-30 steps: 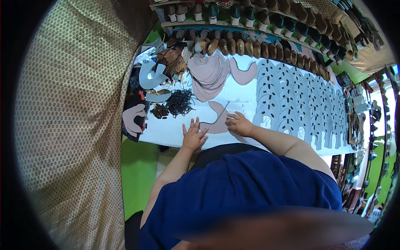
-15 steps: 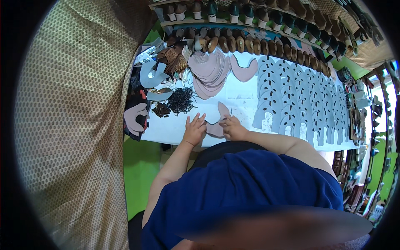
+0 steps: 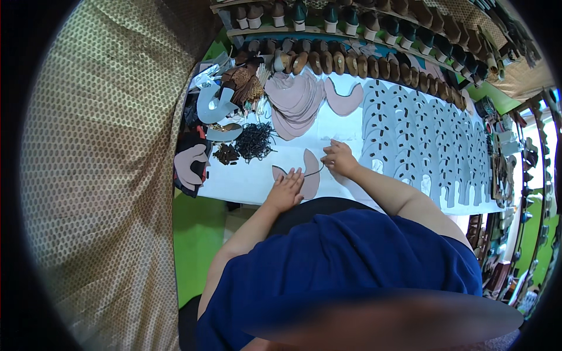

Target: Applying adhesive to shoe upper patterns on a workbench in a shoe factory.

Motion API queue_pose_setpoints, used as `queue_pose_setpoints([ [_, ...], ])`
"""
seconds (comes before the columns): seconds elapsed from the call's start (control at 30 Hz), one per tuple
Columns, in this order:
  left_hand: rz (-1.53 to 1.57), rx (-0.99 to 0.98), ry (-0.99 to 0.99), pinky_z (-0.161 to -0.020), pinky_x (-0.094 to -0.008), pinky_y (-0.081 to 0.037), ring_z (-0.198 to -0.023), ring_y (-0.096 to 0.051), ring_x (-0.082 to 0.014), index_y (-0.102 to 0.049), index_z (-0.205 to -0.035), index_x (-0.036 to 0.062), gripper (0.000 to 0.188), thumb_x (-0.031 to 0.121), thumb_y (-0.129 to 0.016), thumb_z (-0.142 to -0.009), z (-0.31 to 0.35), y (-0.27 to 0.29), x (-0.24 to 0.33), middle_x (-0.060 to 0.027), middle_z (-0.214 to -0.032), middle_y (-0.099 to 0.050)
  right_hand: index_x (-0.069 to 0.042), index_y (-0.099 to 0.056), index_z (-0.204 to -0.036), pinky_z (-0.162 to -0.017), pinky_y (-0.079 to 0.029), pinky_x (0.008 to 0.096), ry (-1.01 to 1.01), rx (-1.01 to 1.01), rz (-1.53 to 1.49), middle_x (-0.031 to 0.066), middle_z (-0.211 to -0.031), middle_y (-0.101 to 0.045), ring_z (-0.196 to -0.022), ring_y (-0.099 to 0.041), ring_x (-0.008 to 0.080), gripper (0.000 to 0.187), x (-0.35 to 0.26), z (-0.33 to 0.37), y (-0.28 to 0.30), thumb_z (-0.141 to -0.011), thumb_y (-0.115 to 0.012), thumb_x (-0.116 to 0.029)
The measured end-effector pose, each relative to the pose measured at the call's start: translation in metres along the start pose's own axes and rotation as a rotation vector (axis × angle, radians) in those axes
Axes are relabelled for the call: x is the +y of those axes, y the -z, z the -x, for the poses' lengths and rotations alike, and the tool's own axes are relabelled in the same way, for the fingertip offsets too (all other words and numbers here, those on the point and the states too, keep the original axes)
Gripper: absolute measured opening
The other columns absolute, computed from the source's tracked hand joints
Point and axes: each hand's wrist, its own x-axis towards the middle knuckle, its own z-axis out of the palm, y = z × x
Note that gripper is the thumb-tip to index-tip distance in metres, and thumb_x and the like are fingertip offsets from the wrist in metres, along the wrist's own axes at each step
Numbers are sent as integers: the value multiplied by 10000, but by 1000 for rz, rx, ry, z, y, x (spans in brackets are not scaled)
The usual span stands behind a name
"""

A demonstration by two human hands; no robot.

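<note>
A U-shaped pinkish leather shoe piece lies on the white table near its front edge. My left hand rests flat on it, fingers stretched out, covering its middle. My right hand is raised to the right of the piece. Its fingertips pinch a thin black cord, which runs taut leftward across the piece toward my left fingers. Where the cord's left end sits is hidden. A tangled heap of black cords lies beyond my left hand, next to a small pile of short dark brown bits.
Beyond lie a fanned stack of pinkish pieces and a single one. Overlapping grey pieces with small dark bits fill the right side. Brown leather scraps lie far left. Racks of shoes line the back; a patterned curtain hangs left.
My right hand has moved away to the right and farther off, drawing the cord out straight. My left hand has slid onto the leather piece, which has turned.
</note>
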Motion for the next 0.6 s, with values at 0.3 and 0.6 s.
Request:
queue_pose_setpoints([
  [0.3,-95,-102,81,-1168,-563,-170,-1499,-183,-285,-246,-1542,82,775,419,-553,-916,-2,-10,5,-100,-1637,-158,-130,-698,-821,-1078,-380,468,61,-13,-135,29,-1173,-662,-1307,-477,358,88,3,-8,-2,-745,-719,-167],
  [0.6,-50,-96,157,-1167,-604,-104,-1510,-143,-265,-210,-1557,101,792,420,-549,-917,-4,-17,10,-83,-1648,-116,-112,-689,-836,-1112,-309,562,-20,-103,-84,75,-1362,-559,-1424,-315,378,73,0,-40,-1,-794,-669,-168],
])
